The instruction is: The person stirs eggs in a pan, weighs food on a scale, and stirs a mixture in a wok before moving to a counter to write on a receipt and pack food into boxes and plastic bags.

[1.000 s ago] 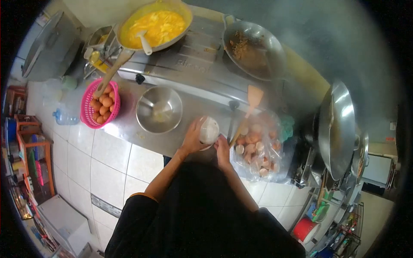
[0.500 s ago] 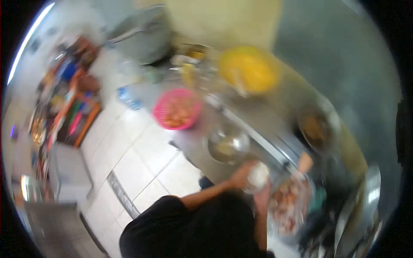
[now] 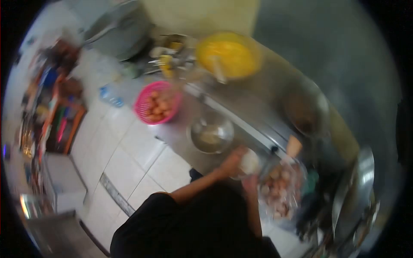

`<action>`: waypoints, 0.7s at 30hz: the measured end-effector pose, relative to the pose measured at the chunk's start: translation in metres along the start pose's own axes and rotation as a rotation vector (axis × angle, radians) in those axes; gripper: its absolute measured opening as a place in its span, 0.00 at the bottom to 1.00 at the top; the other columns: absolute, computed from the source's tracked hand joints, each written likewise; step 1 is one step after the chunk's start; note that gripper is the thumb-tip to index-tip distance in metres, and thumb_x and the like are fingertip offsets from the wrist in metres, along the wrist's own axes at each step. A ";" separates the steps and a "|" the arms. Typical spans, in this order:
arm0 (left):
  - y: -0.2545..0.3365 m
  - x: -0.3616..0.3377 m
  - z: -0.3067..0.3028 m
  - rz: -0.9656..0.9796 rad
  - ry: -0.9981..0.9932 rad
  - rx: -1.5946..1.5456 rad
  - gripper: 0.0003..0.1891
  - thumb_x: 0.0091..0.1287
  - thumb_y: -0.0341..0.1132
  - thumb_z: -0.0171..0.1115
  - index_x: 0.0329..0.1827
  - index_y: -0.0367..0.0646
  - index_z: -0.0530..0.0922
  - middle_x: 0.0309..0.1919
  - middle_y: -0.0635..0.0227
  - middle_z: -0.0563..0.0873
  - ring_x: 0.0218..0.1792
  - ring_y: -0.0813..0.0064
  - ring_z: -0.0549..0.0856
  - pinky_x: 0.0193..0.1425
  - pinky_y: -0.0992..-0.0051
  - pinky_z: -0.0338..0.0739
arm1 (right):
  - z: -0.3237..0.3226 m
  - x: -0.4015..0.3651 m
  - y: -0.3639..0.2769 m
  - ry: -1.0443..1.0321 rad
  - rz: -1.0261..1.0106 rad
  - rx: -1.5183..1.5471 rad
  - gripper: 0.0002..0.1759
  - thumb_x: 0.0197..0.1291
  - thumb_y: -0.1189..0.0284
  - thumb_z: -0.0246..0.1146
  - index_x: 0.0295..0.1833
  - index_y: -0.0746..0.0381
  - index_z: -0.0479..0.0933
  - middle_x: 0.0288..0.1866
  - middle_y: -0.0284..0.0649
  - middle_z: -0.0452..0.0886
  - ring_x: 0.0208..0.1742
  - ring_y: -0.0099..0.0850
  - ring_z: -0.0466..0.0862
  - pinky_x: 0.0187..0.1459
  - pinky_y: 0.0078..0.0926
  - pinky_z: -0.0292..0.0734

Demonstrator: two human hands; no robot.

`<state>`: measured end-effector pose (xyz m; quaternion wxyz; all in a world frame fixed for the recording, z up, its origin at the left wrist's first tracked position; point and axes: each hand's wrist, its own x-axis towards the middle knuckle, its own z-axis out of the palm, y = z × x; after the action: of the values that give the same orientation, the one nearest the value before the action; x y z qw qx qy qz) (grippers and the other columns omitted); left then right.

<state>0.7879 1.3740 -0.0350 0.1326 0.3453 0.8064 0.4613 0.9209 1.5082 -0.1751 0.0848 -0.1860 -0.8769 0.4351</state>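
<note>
Both my hands are at a small round container with white contents (image 3: 249, 163), blurred, near the counter's front edge. My left hand (image 3: 232, 162) is closed around its left side. At its lower edge, my right hand (image 3: 250, 184) is also closed on it, though the fingers are smeared. Just beyond my left hand sits a steel bowl (image 3: 211, 132) with a little pale stuff at the bottom. To the right of my right hand lies a clear plastic bag of what look like eggshells (image 3: 278, 185).
A pink basket (image 3: 138, 107) of brown eggs stands at the counter's left edge. Farther back is a large bowl of yellow liquid (image 3: 228, 53) with a utensil in it. A big grey pot (image 3: 122, 34) is at the far left, a dark-bottomed pan (image 3: 303, 109) at right.
The view has shifted, so everything sits farther left and slightly higher in the picture. My hands stay at the white-filled container.
</note>
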 end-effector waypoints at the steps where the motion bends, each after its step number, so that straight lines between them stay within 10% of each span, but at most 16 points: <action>1: -0.007 0.003 0.001 -0.023 -0.023 -0.024 0.49 0.37 0.45 0.79 0.64 0.34 0.65 0.63 0.47 0.69 0.65 0.50 0.67 0.70 0.62 0.62 | -0.004 0.002 -0.017 -0.040 0.222 0.633 0.14 0.65 0.61 0.51 0.49 0.57 0.73 0.44 0.41 0.75 0.47 0.36 0.75 0.51 0.40 0.71; 2: -0.007 0.005 -0.001 -0.046 -0.034 -0.051 0.51 0.36 0.45 0.80 0.64 0.33 0.64 0.63 0.47 0.69 0.64 0.51 0.68 0.69 0.62 0.63 | -0.011 0.003 -0.030 -0.045 0.393 1.283 0.25 0.71 0.55 0.46 0.66 0.58 0.65 0.63 0.39 0.72 0.63 0.35 0.71 0.62 0.37 0.67; 6: -0.024 0.013 0.006 -0.087 -0.087 0.022 0.54 0.35 0.45 0.80 0.67 0.34 0.60 0.64 0.46 0.67 0.64 0.49 0.68 0.68 0.59 0.65 | -0.023 0.010 -0.065 0.166 0.596 0.856 0.24 0.71 0.60 0.46 0.65 0.62 0.65 0.63 0.44 0.69 0.58 0.38 0.75 0.59 0.33 0.69; 9: -0.010 0.005 0.005 -0.124 -0.088 0.092 0.54 0.35 0.42 0.80 0.68 0.38 0.59 0.65 0.47 0.65 0.65 0.48 0.67 0.69 0.59 0.64 | -0.060 -0.004 -0.095 0.154 0.375 0.138 0.20 0.69 0.64 0.53 0.60 0.66 0.70 0.49 0.43 0.78 0.52 0.32 0.77 0.53 0.29 0.73; 13: 0.007 0.011 -0.010 0.037 -0.021 0.120 0.50 0.39 0.38 0.79 0.68 0.43 0.60 0.64 0.51 0.66 0.64 0.48 0.67 0.69 0.60 0.64 | -0.123 -0.005 -0.181 0.350 0.023 0.089 0.14 0.61 0.78 0.58 0.53 0.64 0.73 0.43 0.45 0.77 0.41 0.35 0.79 0.44 0.29 0.75; 21: -0.011 0.015 -0.019 0.052 -0.147 -0.060 0.41 0.45 0.32 0.73 0.65 0.43 0.63 0.59 0.53 0.70 0.60 0.50 0.71 0.63 0.62 0.68 | -0.253 0.025 -0.226 0.565 -0.246 -0.332 0.15 0.57 0.73 0.62 0.51 0.60 0.75 0.47 0.45 0.75 0.49 0.40 0.76 0.49 0.35 0.72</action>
<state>0.7619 1.3683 -0.0322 0.1897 0.3947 0.7713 0.4618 0.9192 1.5788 0.1581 0.3446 -0.2034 -0.8934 0.2043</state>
